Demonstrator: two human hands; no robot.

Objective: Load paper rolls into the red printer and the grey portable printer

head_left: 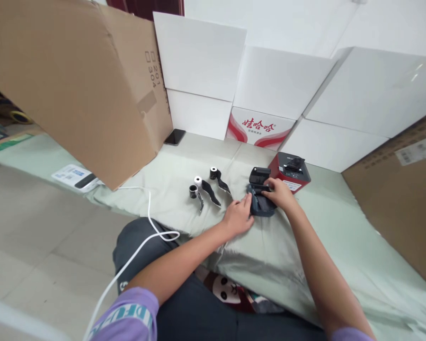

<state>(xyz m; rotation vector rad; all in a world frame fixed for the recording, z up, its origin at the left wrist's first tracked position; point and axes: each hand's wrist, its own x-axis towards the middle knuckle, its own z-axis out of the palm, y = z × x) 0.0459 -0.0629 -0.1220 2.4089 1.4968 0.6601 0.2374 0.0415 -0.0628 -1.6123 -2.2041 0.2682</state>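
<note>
A dark blue-grey portable printer (pixel 263 208) lies on the cloth with its black lid (pixel 260 175) swung up. My left hand (pixel 238 217) grips the printer's left side, its fingertips against the edge. Over the compartment, my right hand (pixel 281 193) is closed, thumb and fingers at the right end of a black roll (pixel 260 189); the fingers partly hide their hold on it. Left of the printer stand three small rolls with loose black tails: a nearer one (pixel 193 191), a middle one (pixel 198 182) and a farther one (pixel 213 173).
A red and black boxy machine (pixel 287 171) stands just behind my right hand. White boxes (pixel 270 80) wall off the back; cardboard cartons (pixel 74 80) flank the left and right. A phone (pixel 175 137) lies at the back left. A white cable (pixel 149 208) hangs over the front edge.
</note>
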